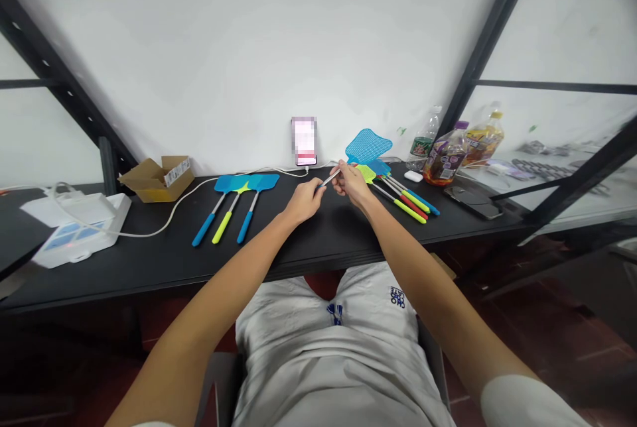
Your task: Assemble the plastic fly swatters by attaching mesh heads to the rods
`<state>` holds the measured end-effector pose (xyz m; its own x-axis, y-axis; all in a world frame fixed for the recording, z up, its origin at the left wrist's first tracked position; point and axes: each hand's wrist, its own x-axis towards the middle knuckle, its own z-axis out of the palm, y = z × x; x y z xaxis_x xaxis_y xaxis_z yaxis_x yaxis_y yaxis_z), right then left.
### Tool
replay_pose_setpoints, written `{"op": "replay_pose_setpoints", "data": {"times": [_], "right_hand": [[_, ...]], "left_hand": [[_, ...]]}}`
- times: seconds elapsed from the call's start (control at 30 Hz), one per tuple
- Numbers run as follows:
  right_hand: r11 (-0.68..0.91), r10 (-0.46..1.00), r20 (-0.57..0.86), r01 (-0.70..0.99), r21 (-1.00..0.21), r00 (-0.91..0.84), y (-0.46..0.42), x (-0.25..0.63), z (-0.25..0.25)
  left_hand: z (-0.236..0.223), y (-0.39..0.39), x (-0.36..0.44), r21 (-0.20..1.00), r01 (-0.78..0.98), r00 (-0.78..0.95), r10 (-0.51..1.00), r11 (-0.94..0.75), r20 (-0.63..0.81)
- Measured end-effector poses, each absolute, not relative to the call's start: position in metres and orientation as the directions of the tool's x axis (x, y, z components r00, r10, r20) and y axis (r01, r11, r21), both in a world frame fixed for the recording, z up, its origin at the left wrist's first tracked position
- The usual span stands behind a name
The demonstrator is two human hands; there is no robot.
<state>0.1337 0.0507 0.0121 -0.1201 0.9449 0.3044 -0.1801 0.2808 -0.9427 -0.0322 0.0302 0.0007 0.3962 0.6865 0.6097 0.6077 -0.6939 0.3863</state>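
Observation:
A blue fly swatter (368, 146) is raised over the middle of the table, its mesh head up to the right and its metal shaft slanting down to the left. My left hand (304, 201) is closed around the handle end, which it mostly hides. Higher up, the fingers of my right hand (351, 182) pinch the shaft below the head. Just right of that hand, several fly swatters with yellow-green, red and blue grips (411, 209) lie close together. Left of my hands, a yellow-green fly swatter (225, 220) lies between two blue ones, heads side by side.
A lit phone (304, 140) leans on the wall, its cable running along the black table (318, 241). At left are an open cardboard box (159, 182) and a white device (82, 228). Bottles (446, 155), a small white case (413, 176) and a dark phone (472, 201) are at right.

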Motion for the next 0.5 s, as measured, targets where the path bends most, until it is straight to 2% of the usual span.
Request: {"op": "replay_pose_setpoints", "data": {"times": [0.13,0.2,0.27,0.33,0.4,0.5], "right_hand": [[0.288,0.925,0.311,-0.133,-0.948,-0.216,0.046,0.132,0.016],[0.302,0.932,0.319,-0.118,-0.946,-0.174,0.044,0.135,0.02],[0.342,0.935,0.345,-0.059,-0.938,-0.076,0.043,0.14,0.023],[0.406,0.911,0.411,0.088,-0.91,0.045,0.044,0.147,0.024],[0.435,0.854,0.499,0.327,-0.839,0.146,0.047,0.156,0.022],[0.294,0.796,0.57,0.694,-0.657,0.202,0.05,0.176,0.019]], "left_hand": [[0.011,0.022,-0.031,0.408,0.602,0.354,0.687,-0.687,0.635],[0.018,0.015,-0.034,0.433,0.617,0.3,0.705,-0.657,0.642],[0.024,0.006,-0.043,0.515,0.606,0.229,0.753,-0.606,0.617],[0.031,-0.005,-0.061,0.627,0.56,0.156,0.812,-0.542,0.562],[0.038,-0.016,-0.087,0.697,0.529,0.088,0.849,-0.483,0.521],[0.051,-0.03,-0.136,0.687,0.623,-0.01,0.875,-0.373,0.484]]}}
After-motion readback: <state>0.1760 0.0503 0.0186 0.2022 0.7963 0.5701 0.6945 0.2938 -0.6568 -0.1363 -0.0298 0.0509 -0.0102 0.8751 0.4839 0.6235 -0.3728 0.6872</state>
